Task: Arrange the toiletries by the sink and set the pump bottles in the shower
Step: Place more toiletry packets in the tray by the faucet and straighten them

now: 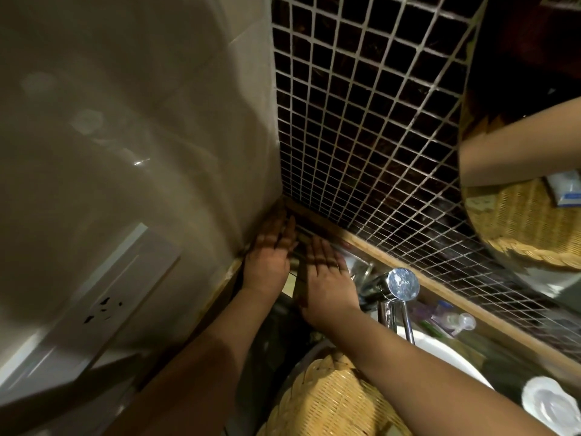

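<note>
In a dim bathroom corner of dark mosaic wall (361, 121), both flat, empty hands, left hand (270, 253) and right hand (327, 278), reach over the bench (456, 297) beside the tap (399, 284).

Two hands in the back left corner of the worktop, behind the basin

The left hand (268, 262) lies flat in the corner where the plain left wall (125, 121) meets the mosaic back wall (361, 121); the right hand (327, 278) lies flat just beside it on the right, fingers toward the back wall. The tap (399, 287) stands right of the right hand, behind the basin (440, 350). A woven basket (330, 398) sits in front of the hands, under the right forearm. A small pump bottle (452, 319) lies right of the tap along the back ledge. A mirror (518, 136) hangs on the back wall at right; a wall socket (100, 306) sits on the left wall, left of the arms.
</note>
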Tool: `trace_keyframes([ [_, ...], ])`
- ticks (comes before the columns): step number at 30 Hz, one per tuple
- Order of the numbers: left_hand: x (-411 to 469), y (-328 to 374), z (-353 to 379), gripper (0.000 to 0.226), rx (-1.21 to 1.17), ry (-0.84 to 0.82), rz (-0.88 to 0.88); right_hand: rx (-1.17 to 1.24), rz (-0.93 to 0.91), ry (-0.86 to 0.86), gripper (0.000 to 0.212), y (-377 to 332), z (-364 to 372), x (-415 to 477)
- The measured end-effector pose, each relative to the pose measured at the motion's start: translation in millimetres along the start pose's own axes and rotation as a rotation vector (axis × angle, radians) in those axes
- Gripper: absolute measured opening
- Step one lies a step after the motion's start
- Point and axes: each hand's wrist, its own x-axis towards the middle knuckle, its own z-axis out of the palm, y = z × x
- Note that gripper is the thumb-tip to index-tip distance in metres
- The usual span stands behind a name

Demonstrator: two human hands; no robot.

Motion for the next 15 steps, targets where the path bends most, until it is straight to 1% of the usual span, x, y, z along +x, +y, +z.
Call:
trace_keyframes([
  [1, 0.4, -1.0, 0.9, 0.068, 0.056, -0.002, 0.047, -0.015, 0.0, -0.011, 0.101, -0.2, -0.6, 0.2],
  [2, 0.0, -1.9, 1.4, 0.072, 0.115, -0.038, 0.07, -0.023, 0.003, -0.022, 0.102, -0.6, -1.1, 0.3],
  [5, -13.8, -11.0, 14.4, 0.089, 0.274, -0.242, 0.044, -0.029, 0.015, -0.046, 0.103, -1.6, -2.4, 0.7],
  [6, -20.0, -15.3, 19.1, 0.092, 0.299, -0.284, 0.048, -0.025, 0.018, -0.052, 0.102, -2.0, -2.8, 0.7],
  [8, -31.0, -19.3, 21.8, 0.096, 0.334, -0.312, 0.062, -0.015, 0.024, -0.048, 0.1, -2.5, -3.7, 0.4],
  [12, -36.8, -12.2, 19.6, 0.086, 0.345, -0.298, 0.147, 0.02, -0.024, -0.007, 0.092, -2.6, -4.4, -0.7],
  [15, -34.5, -8.0, 18.9, 0.083, 0.349, -0.341, 0.171, 0.009, -0.023, -0.066, 0.09, -0.3, -3.4, -0.6],
])
